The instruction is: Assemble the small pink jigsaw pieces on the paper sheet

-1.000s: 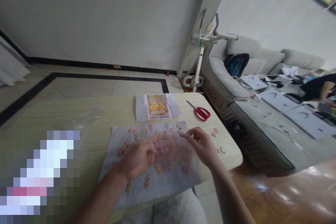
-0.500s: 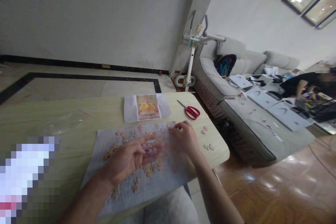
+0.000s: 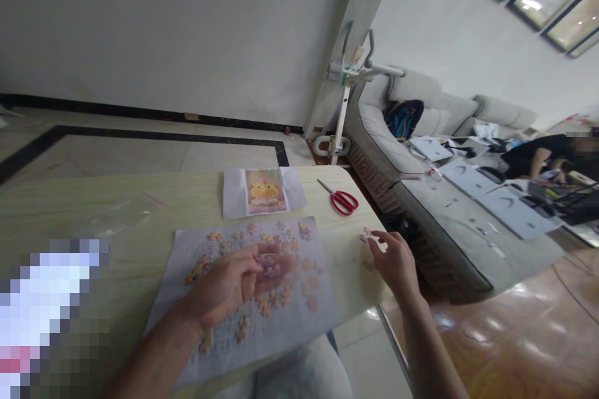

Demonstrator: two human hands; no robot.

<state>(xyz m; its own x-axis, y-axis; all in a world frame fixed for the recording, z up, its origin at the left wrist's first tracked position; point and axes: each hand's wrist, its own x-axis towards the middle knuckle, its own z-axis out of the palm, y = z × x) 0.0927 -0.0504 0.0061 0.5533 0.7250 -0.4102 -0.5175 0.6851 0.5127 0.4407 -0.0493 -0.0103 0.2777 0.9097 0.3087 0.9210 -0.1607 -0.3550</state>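
Reaching out to 3 o'clock, R hand [image 3: 392,259] has left the 1 o'clock corner of the thin white printed paper sheet [image 3: 276,336], where it was half a sec ago; now it's by the small pink-and-purple jigsaw pcs [image 3: 365,235] on the pale wood-grain table [image 3: 140,182]. Thumb & forefinger curve round a gap, tips v. near those pcs; can't tell if they're pinching one. Mauve-and-orange jigsaw pcs [image 3: 305,230] at the sheet's 1 o'clock corner are now uncovered. L hand [image 3: 229,277] as before: palm up over mid-sheet, fingers stretched & a bit apart, thumb holding small purple jigsaw pcs [image 3: 270,270] against them. Orange jigsaw pcs [image 3: 264,307] lie at 6 o'clock from its fingers. Unmoved, rel. to sheet: yellow-figure colour print on white paper [image 3: 264,192], 12 o'clock; red-handled metal scissors [image 3: 344,202], 1 o'clock; clear plastic bag [image 3: 112,218], 10 o'clock.
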